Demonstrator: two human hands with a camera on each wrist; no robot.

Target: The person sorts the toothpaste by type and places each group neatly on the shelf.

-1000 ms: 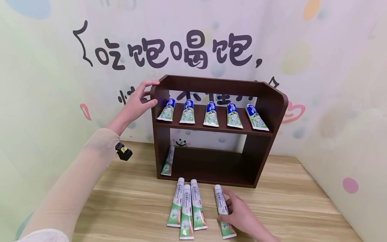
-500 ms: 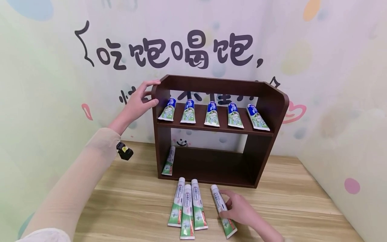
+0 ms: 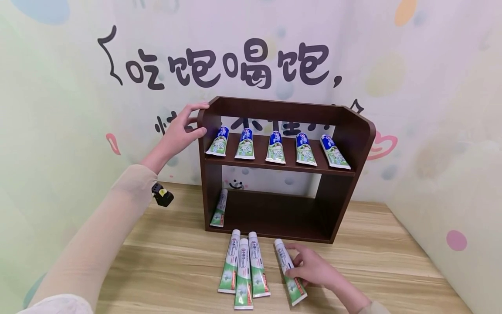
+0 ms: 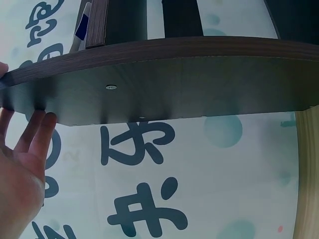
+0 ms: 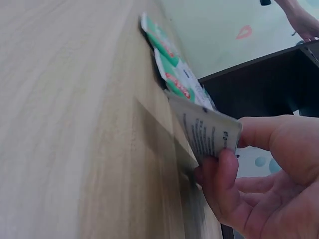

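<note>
My left hand (image 3: 178,136) grips the upper left side panel of a dark brown two-tier shelf (image 3: 270,168). In the left wrist view its fingers (image 4: 37,132) press the outer face of that panel, the thumb at the far side. With my right hand (image 3: 311,266) I pinch a white and green toothpaste tube (image 3: 289,272) by its edges; its printed back and crimped end (image 5: 212,127) are tilted off the table in the right wrist view. Left of it lie three matching toothpaste tubes (image 3: 244,272), close together, one overlapping. Another such tube (image 3: 219,209) lies at the left of the bottom tier.
Several blue and green toothpaste tubes (image 3: 276,148) lie spaced in a row on the upper tier. The shelf stands on a wood-grain table (image 3: 372,253) against a printed wall (image 3: 251,26). A small black device (image 3: 162,195) is at my left wrist.
The right-hand tube has swung its cap end slightly leftward and its lower end now lifts a little off the table. My left hand keeps its grip on the shelf.
</note>
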